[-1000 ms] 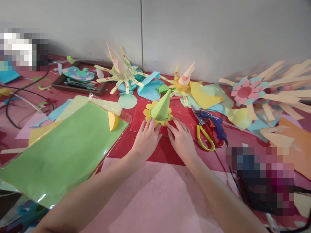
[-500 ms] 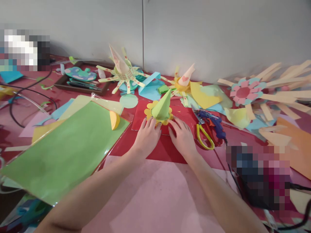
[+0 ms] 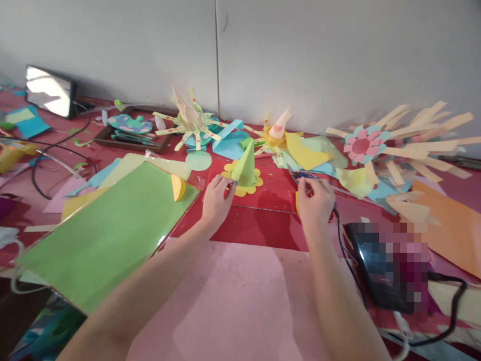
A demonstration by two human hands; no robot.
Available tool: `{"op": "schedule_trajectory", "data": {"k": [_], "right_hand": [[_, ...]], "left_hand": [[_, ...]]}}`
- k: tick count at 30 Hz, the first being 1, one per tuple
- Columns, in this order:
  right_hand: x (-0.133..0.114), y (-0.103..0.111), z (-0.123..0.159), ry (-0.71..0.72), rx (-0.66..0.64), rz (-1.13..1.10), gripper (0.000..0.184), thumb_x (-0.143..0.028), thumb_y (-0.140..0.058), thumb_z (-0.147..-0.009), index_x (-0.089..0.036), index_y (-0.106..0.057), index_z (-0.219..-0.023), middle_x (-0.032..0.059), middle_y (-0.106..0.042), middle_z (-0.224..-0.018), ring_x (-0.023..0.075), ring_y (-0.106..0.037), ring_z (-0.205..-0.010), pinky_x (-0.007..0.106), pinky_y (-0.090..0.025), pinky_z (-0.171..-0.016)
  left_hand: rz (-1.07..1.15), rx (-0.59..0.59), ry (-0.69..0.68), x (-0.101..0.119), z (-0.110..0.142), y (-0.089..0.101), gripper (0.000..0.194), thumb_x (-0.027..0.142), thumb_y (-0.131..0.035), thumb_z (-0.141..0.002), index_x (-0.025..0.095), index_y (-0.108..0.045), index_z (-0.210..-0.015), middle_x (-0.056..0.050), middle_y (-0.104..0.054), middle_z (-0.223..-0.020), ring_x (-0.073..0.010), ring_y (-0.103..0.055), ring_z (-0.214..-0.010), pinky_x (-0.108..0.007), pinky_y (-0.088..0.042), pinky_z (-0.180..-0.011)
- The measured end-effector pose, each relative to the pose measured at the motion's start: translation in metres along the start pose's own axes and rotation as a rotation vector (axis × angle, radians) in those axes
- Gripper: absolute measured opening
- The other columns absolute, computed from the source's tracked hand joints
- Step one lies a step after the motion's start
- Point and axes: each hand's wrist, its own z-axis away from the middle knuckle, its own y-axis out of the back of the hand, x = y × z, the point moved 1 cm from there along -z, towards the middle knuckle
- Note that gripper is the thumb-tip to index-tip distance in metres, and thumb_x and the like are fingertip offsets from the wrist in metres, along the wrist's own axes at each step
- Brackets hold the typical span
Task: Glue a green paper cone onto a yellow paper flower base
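Observation:
A light-green paper cone (image 3: 245, 168) stands on a yellow scalloped paper flower (image 3: 246, 191), over a red board (image 3: 276, 193). My left hand (image 3: 217, 203) is at the flower's left edge, thumb and fingertips pinched on its rim beside the cone. Off to the right, my right hand (image 3: 316, 200) curls its fingers over the blue glue gun (image 3: 306, 175), most of which it hides. Scissors with a yellow handle (image 3: 297, 202) lie under that same hand, largely covered.
A green sheet in clear wrap (image 3: 112, 235) lies left, a folded yellow piece (image 3: 178, 188) on it. Paper cone figures (image 3: 188, 118) and a pen tray (image 3: 131, 143) line the back. Paper strips (image 3: 424, 143) and a dark device (image 3: 376, 271) with cables are right.
My right hand has left the flower and moved right onto the glue gun. My left hand has shifted slightly left along the flower's edge. The view has turned a little.

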Motion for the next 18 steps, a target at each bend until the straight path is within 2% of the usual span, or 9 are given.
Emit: {"op": "schedule_trajectory", "data": {"k": [3, 8, 10, 13, 18], "right_hand": [[0.017, 0.008, -0.008, -0.077, 0.042, -0.007, 0.025, -0.032, -0.046, -0.084, -0.017, -0.065, -0.075, 0.0072, -0.056, -0.073, 0.0215, -0.052, -0.074, 0.036, -0.043, -0.076], [0.026, 0.017, -0.009, -0.174, 0.001, -0.023, 0.020, -0.031, -0.047, -0.081, -0.019, -0.063, -0.077, 0.0064, -0.053, -0.073, 0.0239, -0.051, -0.082, 0.039, -0.043, -0.082], [0.025, 0.020, -0.010, -0.253, -0.051, -0.012, 0.018, -0.033, -0.049, -0.080, -0.019, -0.061, -0.080, 0.0065, -0.052, -0.074, 0.0254, -0.051, -0.086, 0.041, -0.043, -0.082], [0.025, 0.026, -0.012, -0.376, -0.128, 0.000, 0.020, -0.037, -0.053, -0.078, -0.019, -0.055, -0.087, 0.0074, -0.053, -0.079, 0.0272, -0.051, -0.089, 0.043, -0.043, -0.082], [0.031, 0.037, -0.016, -0.476, -0.151, 0.009, 0.019, -0.036, -0.053, -0.077, -0.020, -0.048, -0.086, 0.0110, -0.056, -0.091, 0.0296, -0.052, -0.093, 0.045, -0.042, -0.084]], "left_hand": [[0.080, 0.097, -0.033, 0.001, -0.010, 0.005, 0.009, 0.017, -0.052, -0.087, 0.020, -0.060, -0.085, -0.001, -0.061, -0.082, -0.0139, -0.058, -0.078, -0.027, -0.047, -0.072], [0.148, 0.223, 0.027, 0.012, -0.054, 0.012, 0.010, 0.017, -0.052, -0.087, 0.020, -0.061, -0.085, -0.001, -0.060, -0.082, -0.0121, -0.059, -0.078, -0.026, -0.048, -0.074], [0.154, 0.217, 0.016, 0.019, -0.071, 0.012, 0.007, 0.019, -0.056, -0.085, 0.021, -0.061, -0.089, -0.001, -0.060, -0.088, -0.0119, -0.059, -0.079, -0.026, -0.049, -0.075], [0.163, 0.203, 0.004, 0.028, -0.084, 0.007, 0.015, 0.018, -0.064, -0.080, 0.022, -0.061, -0.094, -0.002, -0.059, -0.098, -0.0129, -0.060, -0.082, -0.028, -0.049, -0.076], [0.137, 0.161, 0.011, 0.035, -0.087, -0.002, 0.011, 0.016, -0.065, -0.077, 0.022, -0.063, -0.086, 0.000, -0.063, -0.088, -0.0130, -0.062, -0.080, -0.028, -0.049, -0.078]]}}
